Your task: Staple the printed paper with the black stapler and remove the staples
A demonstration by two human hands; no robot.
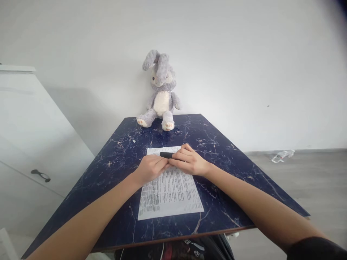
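Observation:
A sheet of printed paper [173, 202] lies on the dark blue marble-patterned table, covered in dense lines of text. Over its upper part my two hands meet. My right hand [189, 160] is closed around a thick black pen [166, 155], one blunt end of which sticks out to the left past the fingers. Just left of it, my left hand [152, 168] has its fingers bent and pressed together, with the tips against the right fingers. What the left fingers pinch, if anything, is hidden.
A grey plush rabbit [162, 94] sits at the table's far end against the white wall. On the left stands a white cabinet [32, 133] with a dark handle. Clear plastic packaging [283, 156] lies on the floor at the right. The table's near edge [173, 239] runs below my forearms.

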